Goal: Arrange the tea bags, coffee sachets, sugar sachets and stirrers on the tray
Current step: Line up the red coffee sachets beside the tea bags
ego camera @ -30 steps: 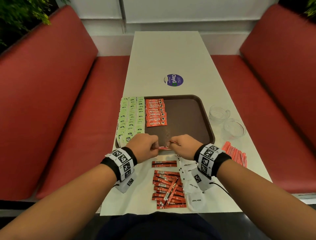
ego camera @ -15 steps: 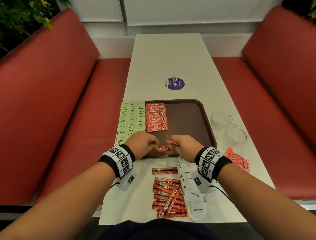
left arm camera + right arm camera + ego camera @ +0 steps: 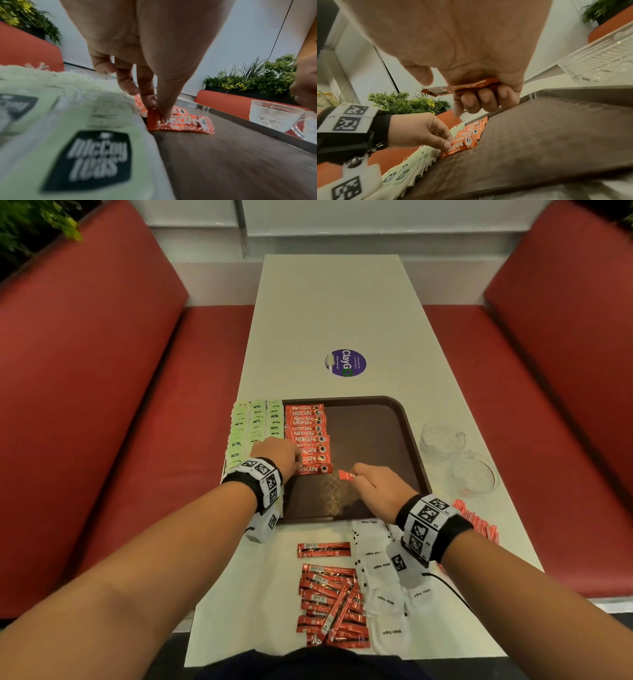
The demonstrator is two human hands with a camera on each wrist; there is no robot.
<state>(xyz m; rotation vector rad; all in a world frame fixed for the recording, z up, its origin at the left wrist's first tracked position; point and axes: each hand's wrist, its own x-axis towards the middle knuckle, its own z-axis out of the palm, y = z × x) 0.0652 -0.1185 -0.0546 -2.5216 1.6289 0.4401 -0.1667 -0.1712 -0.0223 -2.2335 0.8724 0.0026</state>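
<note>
Left hand (image 3: pixel 279 455) hid the near end of the green paper tea bag rows (image 3: pixel 255 424) on the brown plastic tray (image 3: pixel 409 440); three rows, bag count unclear. Overlapped red Nescafe coffee sachets (image 3: pixel 306 433) formed one column, roughly ten, long axes left-right. Left fingertips (image 3: pixel 164 113) pinched the nearest sachet (image 3: pixel 181 123) on the tray. Right hand (image 3: pixel 380 489) gripped one red coffee sachet (image 3: pixel 462 86) above the tray, mostly hidden. Two clear glass bowls (image 3: pixel 474 472) stood right of the tray.
</note>
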